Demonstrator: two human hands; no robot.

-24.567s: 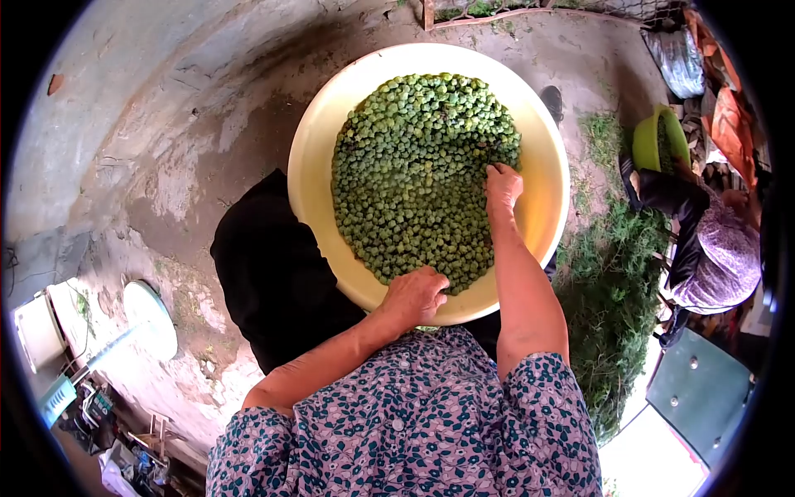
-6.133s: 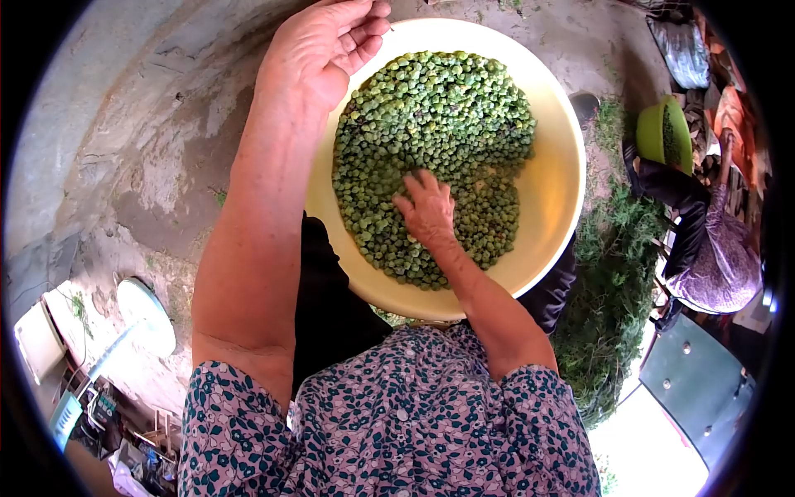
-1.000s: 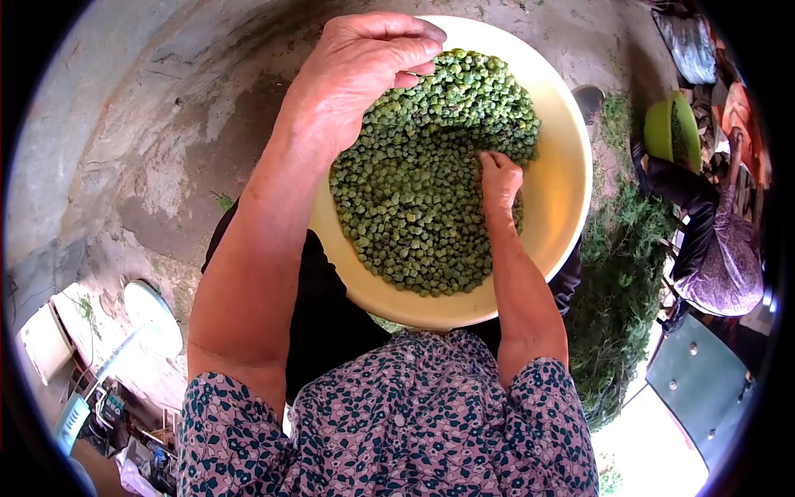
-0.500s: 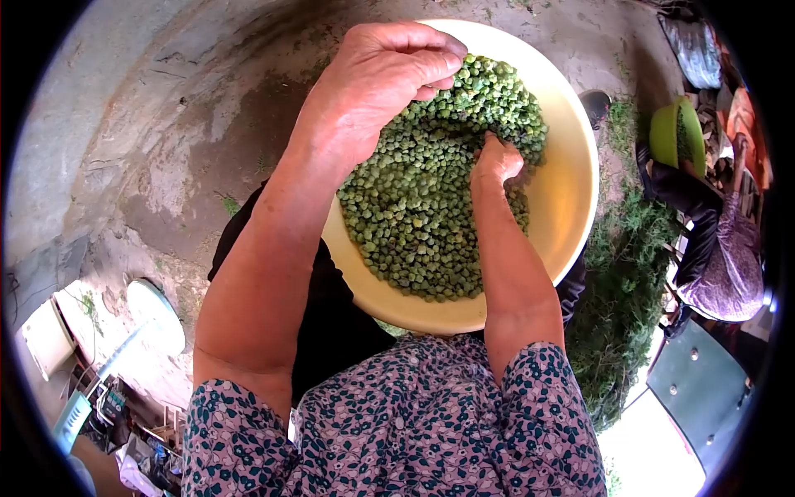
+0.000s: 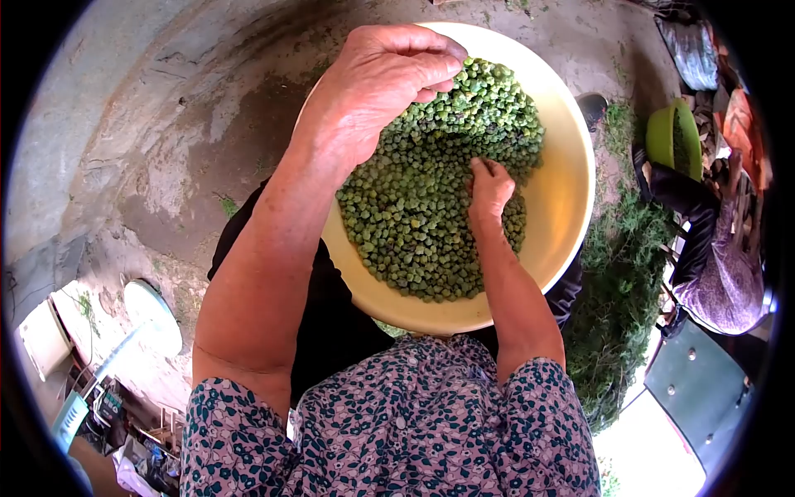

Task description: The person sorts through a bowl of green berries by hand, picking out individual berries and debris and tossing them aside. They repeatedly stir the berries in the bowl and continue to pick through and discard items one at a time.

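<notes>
A pale yellow basin [image 5: 556, 195] sits against my lap, holding a thick layer of small round green pods or buds [image 5: 414, 236]. My left hand [image 5: 397, 74] is raised over the far left side of the basin, thumb and fingertips pinched together; whatever they hold is hidden. Lower down, my right hand [image 5: 492, 189] hovers close over the middle right of the green heap, its thumb and fingers also drawn together. I cannot tell if anything is between them.
At the right, another person [image 5: 719, 273] in a purple patterned top sits by a green basin [image 5: 675, 142]. Cut feathery greenery [image 5: 617, 306] lies between us. A round white stool-like thing [image 5: 153, 316] stands at lower left, and a wall [image 5: 83, 149] curves along the left.
My right hand has drawn back a little toward me and left, out of the dark hollow in the heap. My left hand stays nearly in place.
</notes>
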